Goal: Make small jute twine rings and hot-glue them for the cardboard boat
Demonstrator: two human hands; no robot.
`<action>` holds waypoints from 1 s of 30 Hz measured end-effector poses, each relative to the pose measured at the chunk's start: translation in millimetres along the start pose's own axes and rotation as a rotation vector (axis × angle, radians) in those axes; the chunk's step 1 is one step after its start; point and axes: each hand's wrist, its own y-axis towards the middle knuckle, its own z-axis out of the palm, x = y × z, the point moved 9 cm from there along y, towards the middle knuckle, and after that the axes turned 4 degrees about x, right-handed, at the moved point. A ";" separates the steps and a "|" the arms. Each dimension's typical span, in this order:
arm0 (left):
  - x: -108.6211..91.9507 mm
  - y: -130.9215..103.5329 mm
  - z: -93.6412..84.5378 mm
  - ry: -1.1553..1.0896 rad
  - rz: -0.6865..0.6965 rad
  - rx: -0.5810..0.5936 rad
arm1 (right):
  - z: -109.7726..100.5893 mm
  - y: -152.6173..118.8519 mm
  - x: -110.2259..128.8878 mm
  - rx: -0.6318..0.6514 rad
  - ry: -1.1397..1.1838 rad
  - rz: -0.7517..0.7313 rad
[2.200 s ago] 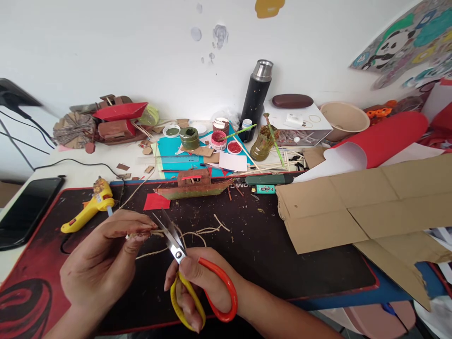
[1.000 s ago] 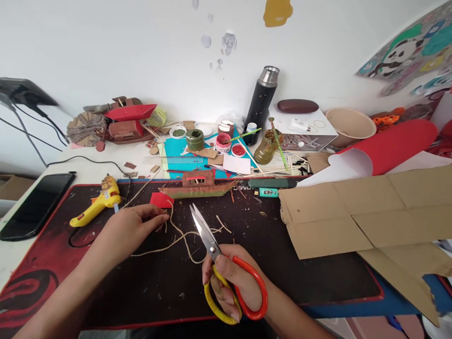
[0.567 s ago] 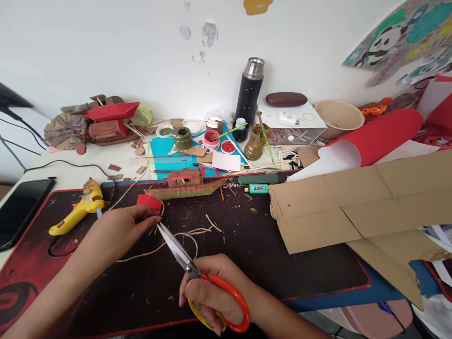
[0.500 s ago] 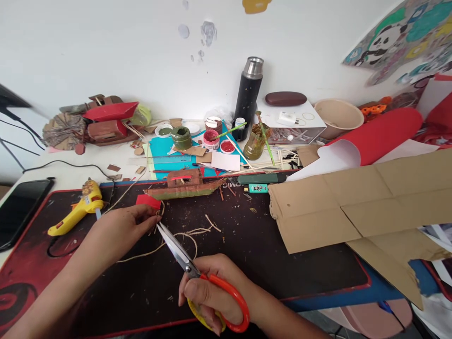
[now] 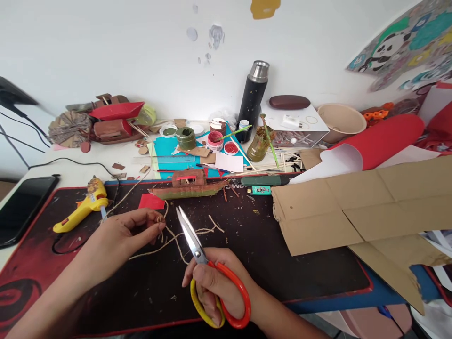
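Observation:
My right hand (image 5: 222,287) is closed through the red and yellow handles of a pair of scissors (image 5: 192,238). Their blades point up and left, slightly parted, with nothing between them. My left hand (image 5: 130,235) pinches a short bit of twine at its fingertips, left of the blades. More twine (image 5: 201,230) lies in loops and crossed pieces on the dark mat between and beyond my hands. Just past my left fingers is a small red paper piece (image 5: 151,201). Beyond it stands a model boat (image 5: 192,186) with a brown cabin and a greenish hull.
A yellow glue gun (image 5: 81,207) and a phone (image 5: 26,207) lie at the left. Open paint pots (image 5: 186,139), a thermos (image 5: 252,96) and a jar with a brush (image 5: 260,146) stand at the back. Cardboard (image 5: 363,207) covers the mat's right side.
The scissors have drawn away from my left fingertips, to the right, and their blades have parted slightly. My left hand still pinches the twine. The view has shifted a little.

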 end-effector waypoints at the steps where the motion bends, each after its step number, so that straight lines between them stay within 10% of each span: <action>1: -3.8 -2.4 1.0 -0.028 0.004 0.026 | -1.2 1.1 1.0 -0.023 -0.002 -0.006; 15: 13.6 0.2 -5.0 0.465 -0.062 -0.150 | 2.0 5.7 22.6 -0.123 -0.037 -0.057; 30: 10.1 17.4 15.4 0.642 -0.025 -0.053 | -46.4 -34.6 28.4 -0.320 0.095 -0.160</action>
